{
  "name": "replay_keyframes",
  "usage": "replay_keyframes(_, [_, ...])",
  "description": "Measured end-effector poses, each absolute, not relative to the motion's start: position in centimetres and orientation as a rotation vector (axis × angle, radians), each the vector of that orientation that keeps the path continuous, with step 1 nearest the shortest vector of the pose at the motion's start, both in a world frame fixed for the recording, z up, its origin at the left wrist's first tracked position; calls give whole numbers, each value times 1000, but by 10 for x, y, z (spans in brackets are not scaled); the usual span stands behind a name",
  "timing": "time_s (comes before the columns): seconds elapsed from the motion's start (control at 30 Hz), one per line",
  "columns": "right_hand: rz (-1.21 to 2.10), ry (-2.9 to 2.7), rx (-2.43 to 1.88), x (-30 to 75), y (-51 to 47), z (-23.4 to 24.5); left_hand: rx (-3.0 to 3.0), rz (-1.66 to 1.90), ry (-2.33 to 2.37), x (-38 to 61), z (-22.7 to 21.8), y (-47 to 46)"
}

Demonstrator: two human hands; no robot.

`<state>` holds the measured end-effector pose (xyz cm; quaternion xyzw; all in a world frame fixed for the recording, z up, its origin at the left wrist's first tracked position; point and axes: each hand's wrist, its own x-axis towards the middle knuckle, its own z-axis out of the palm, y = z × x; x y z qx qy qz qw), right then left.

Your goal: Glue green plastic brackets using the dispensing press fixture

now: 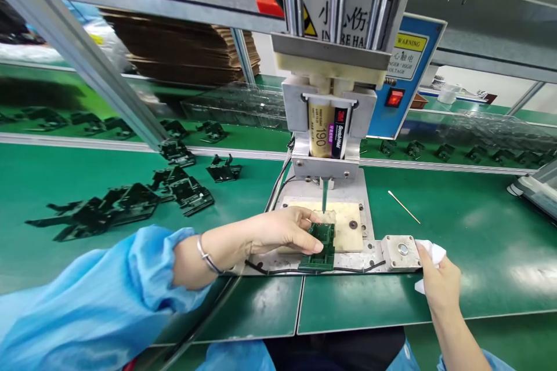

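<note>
My left hand [287, 231] grips a dark green plastic part [321, 243] by its left side, thumb in front and fingers behind. The part sits at the front of a cream pad [348, 237] on a metal base, below the thin nozzle [324, 196] of an adhesive dispenser. A two-part glue cartridge [327, 130] is clamped above that nozzle. In my right hand [440, 281] a crumpled white tissue [430, 254] is pinched. That hand is beside a square metal block with a round button [400, 252], its thumb close to the block's right edge.
Several dark green parts [130, 203] lie in a loose pile on the left. A cotton swab [404, 207] rests on the green table [470, 232] to the right. Behind are a blue control box [404, 87], stacked cardboard [187, 49] and a row of more parts [444, 152]. Metal posts frame the bench.
</note>
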<state>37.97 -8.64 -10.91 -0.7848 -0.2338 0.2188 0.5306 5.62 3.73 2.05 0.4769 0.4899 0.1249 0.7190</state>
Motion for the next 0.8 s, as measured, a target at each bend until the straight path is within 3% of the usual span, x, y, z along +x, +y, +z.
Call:
replay_keyframes(0.2, [508,-589,-1848,379,-82,-110,1164,247,1053,58,29,46])
replay_keyframes(0.57, [512,-594,-1836,381,-80,-114,1798,454,1114,62,-9,52])
replay_keyframes(0.8, [533,-598,-1832,382,-82,-102,2109,485,1503,-4,17,32])
